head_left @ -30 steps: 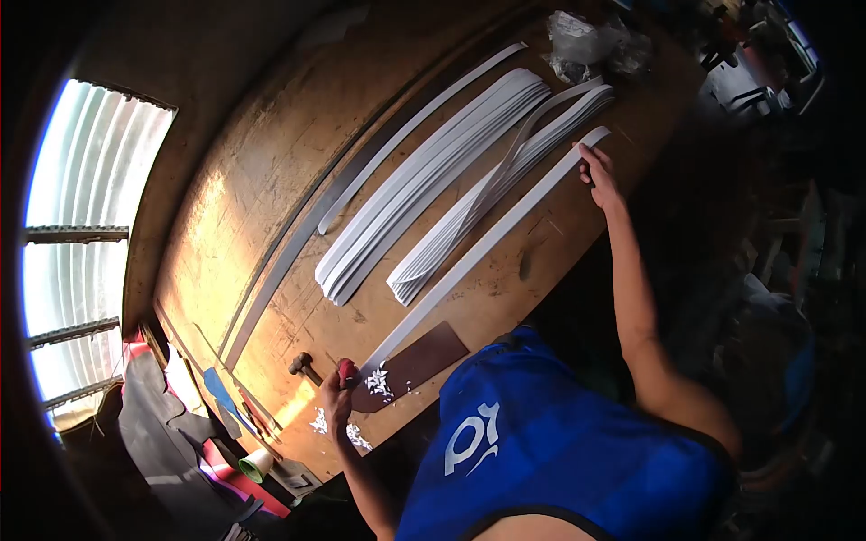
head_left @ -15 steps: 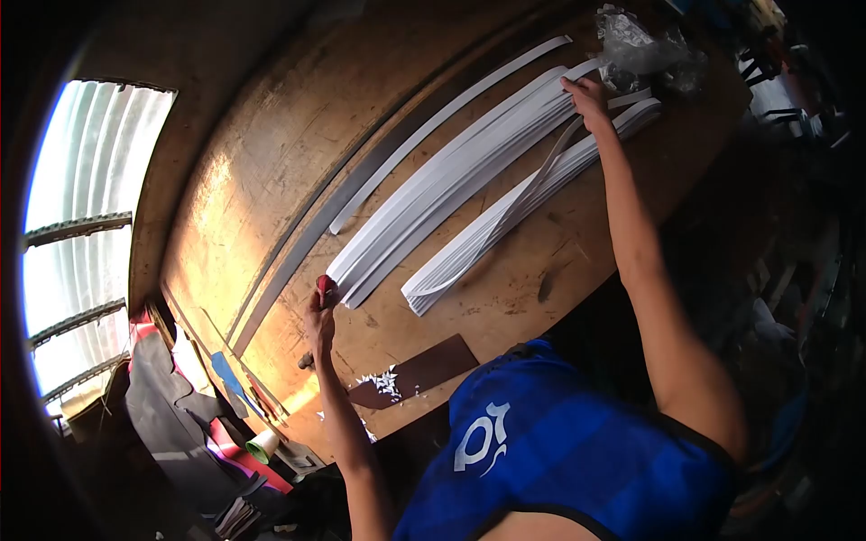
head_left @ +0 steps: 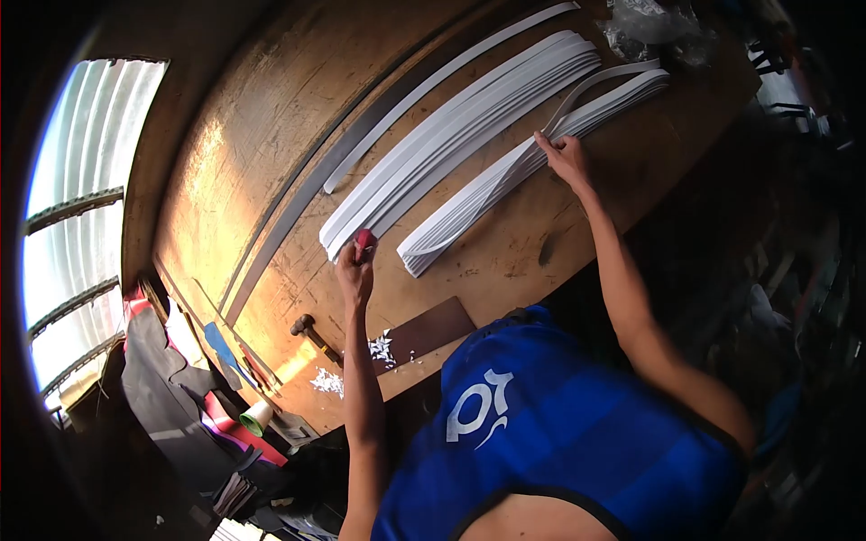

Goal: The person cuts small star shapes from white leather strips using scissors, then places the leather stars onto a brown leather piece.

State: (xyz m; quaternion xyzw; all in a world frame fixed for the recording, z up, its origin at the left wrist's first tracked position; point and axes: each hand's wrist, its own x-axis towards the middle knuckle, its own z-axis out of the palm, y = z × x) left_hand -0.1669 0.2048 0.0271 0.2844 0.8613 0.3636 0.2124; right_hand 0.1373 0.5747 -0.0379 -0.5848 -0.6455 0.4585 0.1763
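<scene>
My left hand (head_left: 354,273) is closed around a small red object (head_left: 364,242) whose kind I cannot make out. It is at the near left end of a wide stack of long white strips (head_left: 460,135). My right hand (head_left: 566,160) pinches a loose white strip (head_left: 566,104) that arches above a second, narrower bundle of white strips (head_left: 478,206). Part of that loose strip twists down over the bundle toward its left end. Both bundles lie on a worn wooden table (head_left: 505,261).
Beyond the stack lie a single white strip (head_left: 433,90) and a long grey strip (head_left: 298,207). A hammer (head_left: 316,338), a dark brown sheet (head_left: 433,329) and white scraps (head_left: 327,382) are near the front edge. Crumpled clear plastic (head_left: 658,32) sits far right.
My right hand has moved from the wide stack's far end down to the narrower bundle. My left hand has shifted right with the red object. The hammer now shows more fully.
</scene>
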